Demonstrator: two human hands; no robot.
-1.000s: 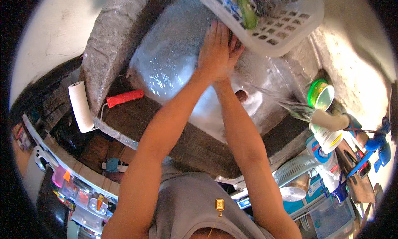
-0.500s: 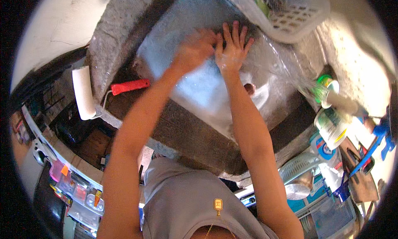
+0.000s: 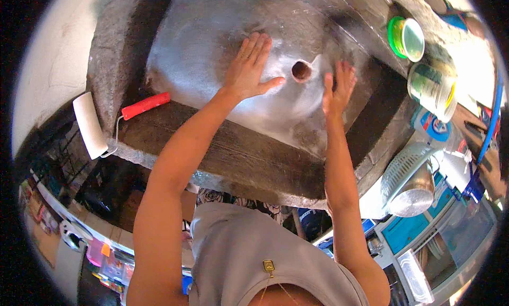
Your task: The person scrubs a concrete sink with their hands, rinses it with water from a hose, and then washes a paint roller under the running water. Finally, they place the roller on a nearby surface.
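My left hand (image 3: 248, 67) is open, its fingers stretched forward and the thumb out to the side, over the wet floor of a concrete sink (image 3: 196, 46). My right hand (image 3: 340, 88) is also open, near the sink's right inner wall, and its palm faces sideways. Between the two hands lies a round drain hole (image 3: 301, 71) in the sink floor. Neither hand holds anything. Whether the palms press on the concrete I cannot tell for sure.
A paint roller with a red handle (image 3: 146, 105) and a white sleeve (image 3: 89, 124) rests across the left front corner. Along the right ledge stand a green-rimmed cup (image 3: 412, 40), a clear tub (image 3: 432, 88) and a bottle (image 3: 436, 127). Below them are a colander (image 3: 404, 168) and a metal pot (image 3: 412, 200).
My hands have parted, the right one moving rightward past the drain hole. The view has shifted; the white basket and the water stream seen earlier no longer show.
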